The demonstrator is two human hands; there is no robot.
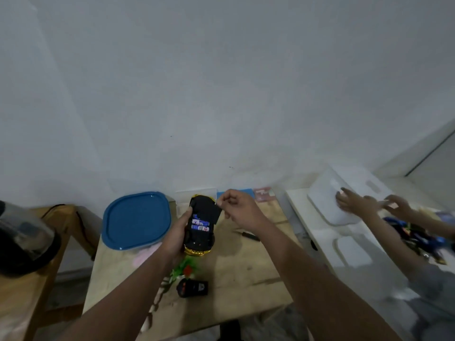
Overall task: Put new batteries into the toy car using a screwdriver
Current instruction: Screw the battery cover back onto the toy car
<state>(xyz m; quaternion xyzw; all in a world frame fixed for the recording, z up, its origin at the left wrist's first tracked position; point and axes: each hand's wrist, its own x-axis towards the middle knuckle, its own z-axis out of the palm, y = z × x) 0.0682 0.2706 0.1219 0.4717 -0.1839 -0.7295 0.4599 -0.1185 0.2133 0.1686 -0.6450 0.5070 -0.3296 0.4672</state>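
Note:
The toy car (200,239) is upside down above the wooden table (234,264), black underneath with a gold body. My left hand (176,236) grips it along its left side. Its battery bay is uncovered and two blue-and-white batteries (200,225) lie inside. My right hand (240,209) pinches the black battery cover (216,212) at its top corner, holding it over the right edge of the bay. A dark-handled screwdriver (247,235) lies on the table to the right of the car.
A clear box with a blue lid (136,220) stands at the table's left. A black remote (193,287) and a green and red scrap (183,268) lie nearer me. On the right, another person's hands (362,205) rest on white trays (344,244). A dark jug (22,239) stands far left.

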